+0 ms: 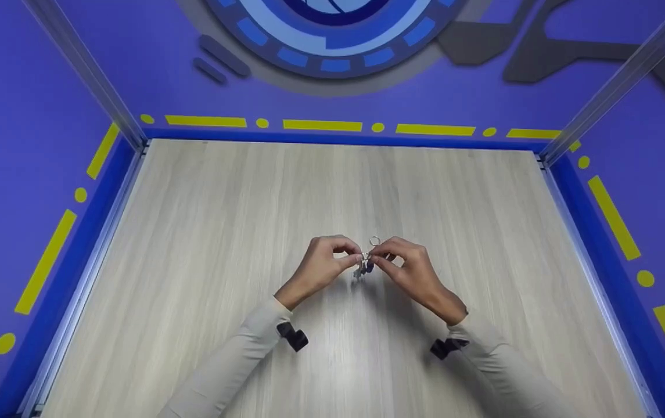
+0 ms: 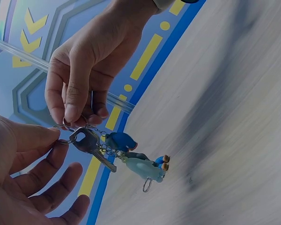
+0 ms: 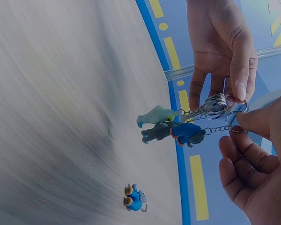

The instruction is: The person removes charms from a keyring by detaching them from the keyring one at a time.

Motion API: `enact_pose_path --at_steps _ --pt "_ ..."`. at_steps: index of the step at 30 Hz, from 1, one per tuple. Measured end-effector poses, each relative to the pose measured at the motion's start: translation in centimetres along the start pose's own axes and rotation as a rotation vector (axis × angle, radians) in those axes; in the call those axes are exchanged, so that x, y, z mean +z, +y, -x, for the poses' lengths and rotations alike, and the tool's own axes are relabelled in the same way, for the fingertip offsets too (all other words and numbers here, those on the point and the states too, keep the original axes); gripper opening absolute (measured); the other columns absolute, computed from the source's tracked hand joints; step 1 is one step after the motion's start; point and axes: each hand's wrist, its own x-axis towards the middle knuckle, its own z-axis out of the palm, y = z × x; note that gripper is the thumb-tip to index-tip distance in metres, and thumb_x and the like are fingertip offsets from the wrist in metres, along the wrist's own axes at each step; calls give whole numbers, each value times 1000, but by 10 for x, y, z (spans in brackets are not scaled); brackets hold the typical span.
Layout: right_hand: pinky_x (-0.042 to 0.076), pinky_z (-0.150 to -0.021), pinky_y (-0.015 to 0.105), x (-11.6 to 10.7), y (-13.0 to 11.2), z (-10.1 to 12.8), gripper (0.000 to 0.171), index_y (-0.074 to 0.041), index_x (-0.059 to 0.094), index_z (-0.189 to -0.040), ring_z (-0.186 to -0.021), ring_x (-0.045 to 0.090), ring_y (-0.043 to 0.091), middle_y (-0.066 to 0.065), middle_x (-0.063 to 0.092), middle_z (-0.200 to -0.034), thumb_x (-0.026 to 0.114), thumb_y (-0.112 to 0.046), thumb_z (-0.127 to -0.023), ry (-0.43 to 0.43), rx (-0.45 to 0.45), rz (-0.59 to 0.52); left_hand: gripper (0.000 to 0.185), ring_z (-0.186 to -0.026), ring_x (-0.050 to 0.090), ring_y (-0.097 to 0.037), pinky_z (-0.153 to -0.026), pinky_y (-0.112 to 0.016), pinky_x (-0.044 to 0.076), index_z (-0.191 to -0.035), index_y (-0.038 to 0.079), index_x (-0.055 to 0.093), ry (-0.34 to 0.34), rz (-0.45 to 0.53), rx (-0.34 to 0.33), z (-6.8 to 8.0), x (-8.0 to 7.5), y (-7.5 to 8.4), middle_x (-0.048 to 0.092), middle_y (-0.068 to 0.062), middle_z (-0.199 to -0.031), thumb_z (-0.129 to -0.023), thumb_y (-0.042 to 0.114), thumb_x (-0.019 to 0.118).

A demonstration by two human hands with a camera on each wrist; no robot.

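My left hand point(image 1: 329, 261) pinches a metal key ring between thumb and forefinger, its other fingers loosely spread. A silver key point(image 2: 86, 142) hangs from it. Facing it, my right hand point(image 1: 410, 267) pinches a thin split ring point(image 3: 241, 111), linked with the rings at the left fingertips. From a short chain hangs a blue figure charm point(image 3: 187, 132), beside a pale green figure charm point(image 3: 160, 115) and a dark grey one point(image 3: 159, 131). In the right wrist view, another small blue figure keychain point(image 3: 135, 198) with orange-brown feet lies apart on the table.
The wood-grain table point(image 1: 222, 232) carries the work, with metal rails along its sides. Blue-purple panels with yellow dashes point(image 1: 322, 125) stand at the back, left and right. A small black device point(image 1: 293, 337) is strapped at each wrist.
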Motion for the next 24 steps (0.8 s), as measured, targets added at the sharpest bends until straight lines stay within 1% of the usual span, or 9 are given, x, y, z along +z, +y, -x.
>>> enact_pose_path --at_steps 3,5,10,13,16,20,24 --pt "62 -78 34 0 -1 -1 17 -12 85 -102 -90 75 19 -1 81 -100 83 4 -95 4 -1 -3 4 -102 75 -18 -106 -44 58 -100 5 84 -12 -1 -11 0 -1 0 81 -2 -100 -100 6 80" --pt "63 -77 38 0 -2 -1 16 -10 84 -99 -90 75 21 1 80 -99 83 6 -94 12 -11 -16 4 -102 75 -17 -106 -44 58 -101 6 84 -14 -2 -12 1 -1 1 81 -2 -100 -100 6 80" --pt "61 -77 36 -1 -3 -1 10 -4 83 -96 -89 72 22 5 76 -96 84 6 -93 24 -12 -17 4 -105 76 -18 -105 -47 58 -100 6 84 -7 5 -17 2 -3 1 81 1 -100 -101 7 80" --pt "61 -77 36 -2 -2 -1 8 -5 82 -98 -88 72 19 4 76 -96 84 2 -95 22 3 4 4 -106 76 -17 -104 -47 59 -101 7 84 6 4 -20 2 -4 0 81 1 -100 -101 9 80" --pt "60 -77 34 -1 0 -1 9 -5 80 -99 -85 71 18 3 77 -96 83 3 -96 27 13 8 5 -106 77 -17 -104 -44 59 -101 5 84 17 6 -21 2 -4 0 82 1 -99 -100 9 81" --pt "57 -77 24 0 1 1 10 -3 79 -100 -83 70 17 2 78 -96 81 6 -96 38 37 1 5 -104 77 -17 -103 -41 59 -101 4 83 29 8 -22 2 -4 0 81 4 -98 -99 8 81" --pt "56 -80 22 3 -2 3 7 -2 78 -101 -85 72 17 1 79 -96 79 4 -99 52 97 -29 6 -103 77 -19 -102 -43 60 -100 2 83 40 14 -15 1 -3 0 82 0 -98 -99 8 81"
